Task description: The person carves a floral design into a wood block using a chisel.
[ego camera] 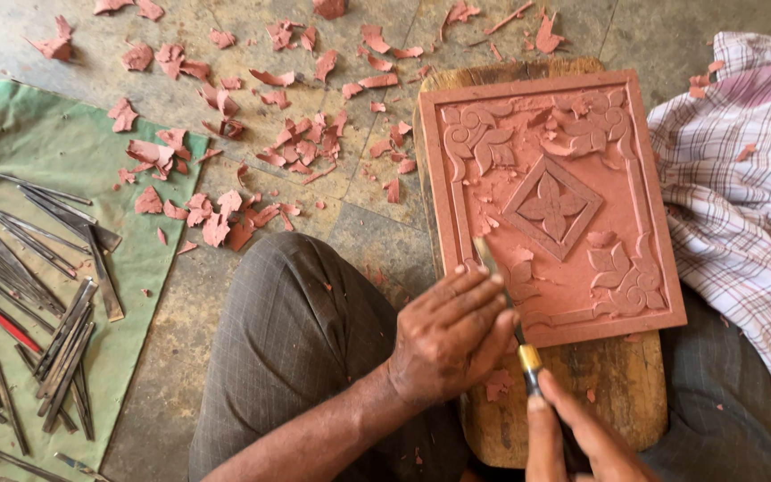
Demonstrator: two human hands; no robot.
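Nearest you, your right hand (573, 437) comes in at the bottom edge, its fingers pinched around the brass-collared handle of a carving chisel (515, 335). Just above it, your left hand (452, 335) curls over the chisel's blade, fingers pressed together and steadying the metal against the lower left corner of the reddish clay tile (551, 201). The tile lies flat on a wooden board (617, 384) resting across your lap, carved with a framed border, a central diamond holding a four-petal flower, and leafy scrolls in the corners. Your grey-trousered knee (301, 339) sits left of the board, and a checked cloth (742, 170) lies to the right. Further left, a row of metal carving tools (37, 303) rests on a green mat (55, 143). Beyond, clay shavings (252, 152) litter the stone floor (180, 312)
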